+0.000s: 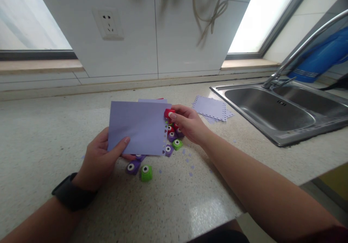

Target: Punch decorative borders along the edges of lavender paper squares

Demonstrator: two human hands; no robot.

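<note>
My left hand (104,150) grips a lavender sheet of paper (138,127) by its lower left corner, thumb on top. A row of small punched shapes runs along the sheet's right edge. At the upper end of that edge, my right hand (187,121) is closed on a red craft punch (169,113), its thumb over the white button. Below the paper's right side lie more punches, among them a green punch (177,144) and a purple punch (168,149). Nearer me stand another purple punch (132,167) and another green punch (146,173). The sheet partly hides some punches.
Lavender sheets with punched edges (209,108) lie stacked right of my right hand. More paper (152,100) shows behind the held sheet. Tiny paper cutouts (191,174) are scattered on the speckled counter (67,127). A steel double sink (268,107) with a faucet (272,78) is at the right.
</note>
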